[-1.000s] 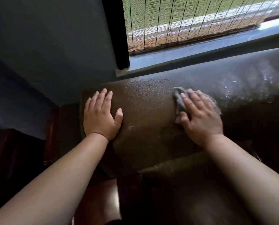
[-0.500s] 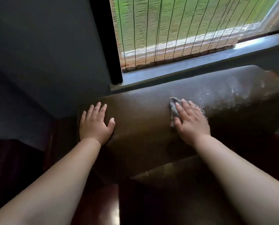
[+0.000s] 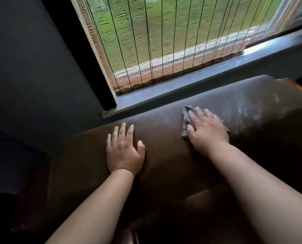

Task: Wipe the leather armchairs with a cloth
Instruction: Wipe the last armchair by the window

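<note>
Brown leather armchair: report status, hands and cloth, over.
Left hand flat on the brown leather armchair back, bracing. Right hand presses the grey cloth on its top. Streaks to the right; nothing in the way.

Window blind (image 3: 164,37): woven slats, tan, strung on dark vertical cords, hanging down to just above the sill; green and a pale band show through it, blurred. Window sill (image 3: 208,74): dark grey, running left to right, with a bright glare patch near its right end. Window frame (image 3: 87,55): black upright post along the blind's left edge. Wall (image 3: 32,67): dark blue-grey, left of the frame.
</note>
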